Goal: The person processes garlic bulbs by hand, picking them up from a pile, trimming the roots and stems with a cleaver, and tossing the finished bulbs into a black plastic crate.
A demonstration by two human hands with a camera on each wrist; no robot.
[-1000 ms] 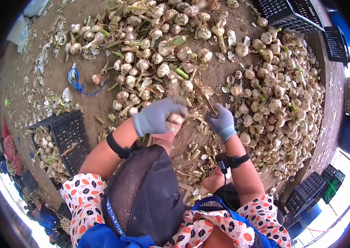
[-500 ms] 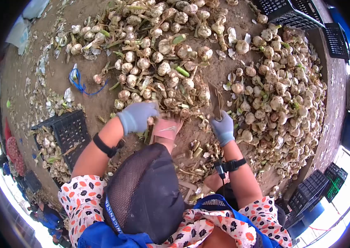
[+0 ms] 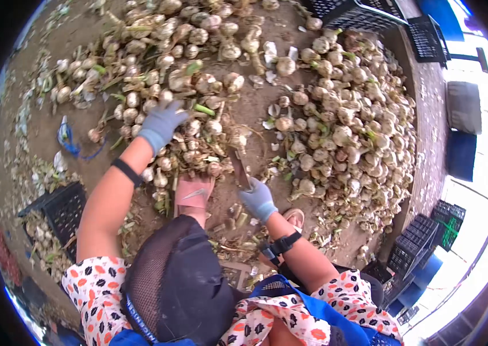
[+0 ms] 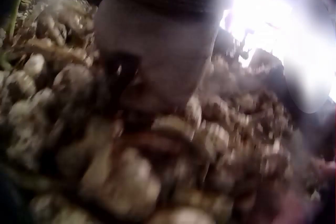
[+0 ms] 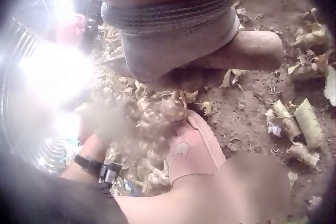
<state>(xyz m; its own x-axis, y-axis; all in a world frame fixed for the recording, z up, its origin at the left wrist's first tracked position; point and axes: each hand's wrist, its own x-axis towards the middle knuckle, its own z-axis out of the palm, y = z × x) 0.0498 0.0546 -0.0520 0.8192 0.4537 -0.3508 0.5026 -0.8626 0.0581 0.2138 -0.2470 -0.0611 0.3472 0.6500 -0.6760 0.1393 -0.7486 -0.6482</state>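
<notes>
In the head view the gloved left hand [image 3: 164,124] reaches over the heap of untrimmed garlic [image 3: 189,144], its fingers spread on the bulbs. The left wrist view is blurred and shows the glove [image 4: 157,50] above garlic bulbs. The gloved right hand [image 3: 258,199] grips a knife whose blade [image 3: 238,166] points up and away, beside the heap's near right edge. In the right wrist view the wooden handle [image 5: 252,50] sticks out from under the right glove [image 5: 178,45]. A larger pile of garlic [image 3: 359,138] lies to the right.
Black crates stand at the top right [image 3: 365,14], lower right [image 3: 414,245] and left [image 3: 66,216]. A blue string [image 3: 66,138] lies on the soil at left. A pink shoe [image 3: 194,193] is by the heap's near edge, with cut stalks [image 3: 237,216] beside it.
The left hand has moved away from the body, onto the heap, and its fingers have spread. The right hand keeps the knife, its blade now tilted left. The head view has shifted.
</notes>
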